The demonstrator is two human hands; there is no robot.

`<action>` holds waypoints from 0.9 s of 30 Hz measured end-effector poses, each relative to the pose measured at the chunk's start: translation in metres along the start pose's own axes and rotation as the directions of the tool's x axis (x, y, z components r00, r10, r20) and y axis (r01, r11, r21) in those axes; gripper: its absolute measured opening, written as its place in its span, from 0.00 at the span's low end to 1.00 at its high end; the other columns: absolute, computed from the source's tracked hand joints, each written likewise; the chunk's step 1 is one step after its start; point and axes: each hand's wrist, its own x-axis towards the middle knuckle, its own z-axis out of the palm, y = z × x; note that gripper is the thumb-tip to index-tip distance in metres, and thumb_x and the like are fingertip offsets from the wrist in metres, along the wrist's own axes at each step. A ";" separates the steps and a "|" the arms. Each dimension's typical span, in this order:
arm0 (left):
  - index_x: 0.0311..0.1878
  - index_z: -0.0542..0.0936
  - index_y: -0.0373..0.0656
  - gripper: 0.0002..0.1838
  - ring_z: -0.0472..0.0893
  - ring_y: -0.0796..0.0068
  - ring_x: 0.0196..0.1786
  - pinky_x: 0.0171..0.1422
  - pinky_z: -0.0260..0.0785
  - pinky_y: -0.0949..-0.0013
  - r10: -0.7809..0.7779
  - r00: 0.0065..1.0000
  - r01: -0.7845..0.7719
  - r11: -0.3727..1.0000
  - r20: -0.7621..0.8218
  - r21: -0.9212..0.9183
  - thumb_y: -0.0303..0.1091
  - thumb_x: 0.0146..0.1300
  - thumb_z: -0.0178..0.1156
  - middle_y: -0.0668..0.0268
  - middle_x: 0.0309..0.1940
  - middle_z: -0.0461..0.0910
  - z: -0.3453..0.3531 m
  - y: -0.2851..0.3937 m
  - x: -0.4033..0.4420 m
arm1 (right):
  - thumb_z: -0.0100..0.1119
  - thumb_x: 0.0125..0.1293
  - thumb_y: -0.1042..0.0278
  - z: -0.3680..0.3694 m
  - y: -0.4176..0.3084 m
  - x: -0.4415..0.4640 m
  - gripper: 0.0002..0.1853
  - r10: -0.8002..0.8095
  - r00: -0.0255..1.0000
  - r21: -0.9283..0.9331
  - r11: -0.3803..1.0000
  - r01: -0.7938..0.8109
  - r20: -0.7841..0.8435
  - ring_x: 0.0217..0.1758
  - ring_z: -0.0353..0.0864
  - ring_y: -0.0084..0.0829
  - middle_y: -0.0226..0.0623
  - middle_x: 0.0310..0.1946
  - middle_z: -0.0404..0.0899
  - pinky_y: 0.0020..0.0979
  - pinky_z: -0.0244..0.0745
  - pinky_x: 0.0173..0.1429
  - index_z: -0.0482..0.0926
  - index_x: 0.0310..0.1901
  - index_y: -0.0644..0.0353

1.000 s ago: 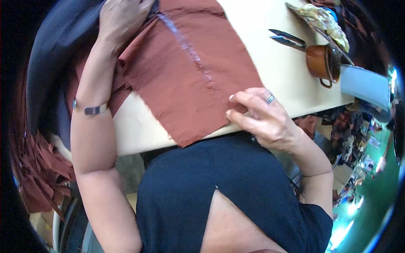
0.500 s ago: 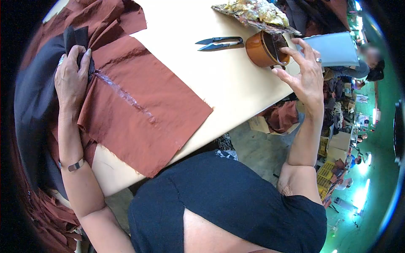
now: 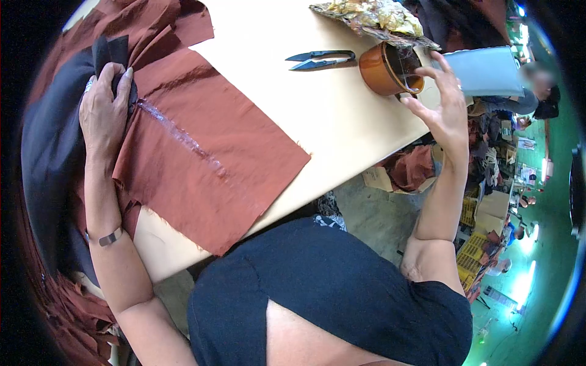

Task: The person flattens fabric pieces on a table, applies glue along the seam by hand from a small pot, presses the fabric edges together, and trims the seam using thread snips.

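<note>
My left hand [image 3: 105, 116] is closed on a bunch of black fabric [image 3: 112, 55] at the left, its thumb and fingers pressed together. Beside it a rust-brown cloth piece [image 3: 213, 146] with frayed edges lies flat. A shiny, clear, wet-looking streak [image 3: 183, 139] runs diagonally across that cloth, starting near my left fingertips. My right hand [image 3: 448, 113] is at the near right side of a brown mug [image 3: 377, 73], fingers curved and apart, thumb separate. Glossy clear strands show at the mug's rim; its contents are mostly hidden. Black thread snips [image 3: 321, 60] lie left of the mug.
A crusted, yellowish-white lump [image 3: 378, 18] sits behind the mug. To its right is a light blue box-like object [image 3: 488, 72]. More rust-brown cloth [image 3: 152, 24] is heaped at the back left. Below the table edge stands a carton with brown cloth [image 3: 412, 168]. People are in the background.
The view has shifted slightly. My right hand has turned a little beside the mug, its fingers still apart. My left hand keeps its hold on the black fabric.
</note>
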 end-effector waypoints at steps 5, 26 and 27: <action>0.40 0.76 0.45 0.13 0.77 0.49 0.40 0.46 0.68 0.54 0.035 0.999 -0.034 0.999 -0.042 0.005 0.45 0.64 0.52 0.50 0.30 0.77 0.002 -0.004 0.000 | 0.68 0.42 0.61 -0.009 -0.024 -0.022 0.18 -0.053 0.998 -0.175 0.983 0.047 -0.030 0.62 0.64 0.39 0.27 0.63 0.63 0.43 0.62 0.57 0.77 0.38 0.49; 0.31 0.72 0.41 0.08 0.73 0.52 0.34 0.39 0.65 0.56 -0.041 0.998 0.038 0.997 -0.054 -0.066 0.34 0.58 0.57 0.53 0.26 0.73 -0.012 0.016 -0.004 | 0.56 0.52 0.77 0.063 -0.179 -0.008 0.15 -0.670 0.722 0.670 0.458 0.584 -0.171 0.40 0.72 0.31 0.32 0.39 0.76 0.32 0.65 0.46 0.82 0.42 0.54; 0.31 0.72 0.41 0.08 0.74 0.52 0.34 0.39 0.65 0.56 -0.034 0.998 0.030 0.997 -0.061 -0.072 0.35 0.58 0.57 0.53 0.26 0.73 -0.011 0.014 -0.004 | 0.57 0.52 0.75 0.062 -0.174 -0.016 0.14 -0.686 0.706 0.677 0.438 0.592 -0.173 0.40 0.71 0.31 0.32 0.38 0.76 0.33 0.65 0.46 0.82 0.41 0.55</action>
